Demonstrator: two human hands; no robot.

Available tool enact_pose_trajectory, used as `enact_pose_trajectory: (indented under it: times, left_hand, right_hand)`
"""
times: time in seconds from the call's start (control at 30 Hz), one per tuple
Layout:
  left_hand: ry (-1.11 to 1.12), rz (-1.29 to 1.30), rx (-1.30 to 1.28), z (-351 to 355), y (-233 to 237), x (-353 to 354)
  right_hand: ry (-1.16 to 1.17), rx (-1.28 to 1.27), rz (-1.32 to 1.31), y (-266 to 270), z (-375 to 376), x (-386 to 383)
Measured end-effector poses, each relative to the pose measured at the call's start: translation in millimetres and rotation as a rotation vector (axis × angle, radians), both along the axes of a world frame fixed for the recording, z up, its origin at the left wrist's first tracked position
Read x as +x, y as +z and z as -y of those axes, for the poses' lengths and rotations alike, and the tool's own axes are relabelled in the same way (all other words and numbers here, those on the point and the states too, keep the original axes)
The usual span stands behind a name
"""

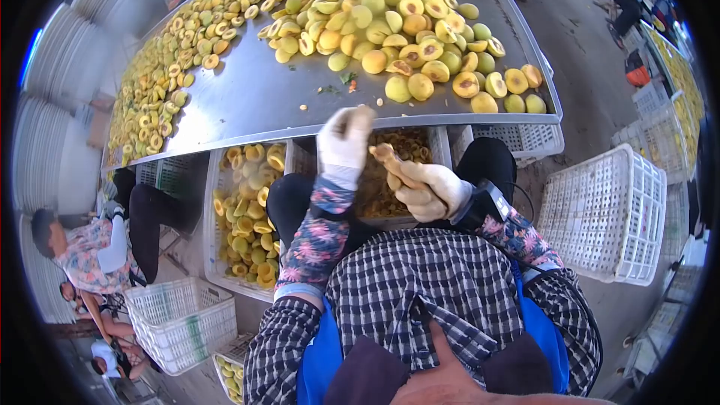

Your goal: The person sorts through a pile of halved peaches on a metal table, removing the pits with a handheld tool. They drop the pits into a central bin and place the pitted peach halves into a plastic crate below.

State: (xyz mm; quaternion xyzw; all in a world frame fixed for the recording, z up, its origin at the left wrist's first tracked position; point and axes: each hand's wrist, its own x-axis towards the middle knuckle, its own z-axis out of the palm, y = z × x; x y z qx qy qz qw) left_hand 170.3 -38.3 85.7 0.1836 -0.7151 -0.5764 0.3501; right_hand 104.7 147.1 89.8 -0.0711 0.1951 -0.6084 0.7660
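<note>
My left hand (343,148), in a white glove, is raised in front of the metal table's near edge. Its fingers are curled together and blurred by motion, hiding what lies between them. My right hand (431,191), gloved too, is closed beside it, lower and to the right. A brownish, stained tip (382,152) sticks out from its fingers toward the left hand; I cannot tell what it is. Below both hands is a crate (397,214) of brown fruit scraps. Left of my knee, another crate (211,244) holds yellow fruit halves.
A heap of halved yellow-green fruit (390,22) covers much of the metal table (259,97); more halves (150,105) lie along its left side. White baskets (600,214) (180,322) stand at either side. A person in a floral top (94,259) sits at the left.
</note>
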Motion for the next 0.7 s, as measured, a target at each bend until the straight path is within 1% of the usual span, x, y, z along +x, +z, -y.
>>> enact_pose_trajectory:
  times: [0.03,0.07,0.1,0.13,0.17,0.2,0.23,0.27,0.3,0.37,0.4,0.43,0.47,0.5,0.57,0.63,0.7]
  left_hand:
    - [0.058,-0.004,0.185,15.0,10.3,11.4]
    - [0.22,0.081,0.153,27.1,21.3,25.2]
    - [0.289,0.261,-0.046,51.8,18.1,44.0]
    - [0.355,0.437,-0.255,81.5,16.0,65.7]
    - [0.382,0.83,-0.524,108.0,26.2,87.7]
    - [0.421,1.03,-0.612,126.1,28.5,105.9]
    - [0.619,1.23,-0.863,113.8,43.4,108.6]
    - [0.588,1.192,-0.857,114.9,48.2,102.4]
    - [0.558,1.153,-0.85,117.2,52.1,94.1]
    - [0.256,0.866,-0.716,129.3,33.8,54.3]
    - [0.136,0.795,-0.727,118.6,34.3,28.2]
    - [0.016,0.72,-0.736,100.1,33.8,-2.4]
    - [-0.066,0.705,-0.787,87.4,29.5,-31.8]
    - [-0.149,0.686,-0.837,77.7,21.4,-59.3]
    - [-0.228,0.714,-0.896,67.5,-3.7,-103.0]
    - [-0.254,0.739,-0.871,59.6,-18.4,-135.7]
    - [-0.22,0.719,-0.87,63.0,-32.5,-153.5]
  right_hand:
    - [0.006,0.003,-0.007,0.1,-1.0,0.5]
    - [0.004,0.067,-0.187,0.3,-4.9,-0.3]
    - [-0.005,0.13,-0.37,0.2,-9.5,-1.7]
    - [-0.026,0.197,-0.696,-5.8,-12.2,-0.9]
    - [0.045,0.171,-0.9,-19.3,-20.5,-6.0]
    - [0.088,0.165,-1.093,-42.7,-25.0,-8.2]
    - [0.133,0.161,-1.281,-47.5,-25.1,-7.7]
    - [0.268,0.237,-1.554,-42.1,-28.1,-10.5]
    - [0.272,0.251,-1.598,-53.7,-28.2,-10.1]
    - [0.131,-0.017,-1.693,-98.2,-28.7,-13.6]
    - [0.124,-0.016,-1.694,-86.0,-27.5,-12.9]
    - [0.16,0.103,-1.657,-61.5,-24.1,-11.8]
    - [0.194,0.222,-1.62,-47.5,-22.7,-12.7]
    - [0.185,0.227,-1.625,-48.9,-23.0,-14.4]
    - [0.117,0.221,-1.614,-56.1,-25.3,-15.8]
    - [0.103,0.245,-1.595,-57.7,-31.2,-16.4]
    - [0.085,0.266,-1.573,-59.0,-35.2,-16.9]
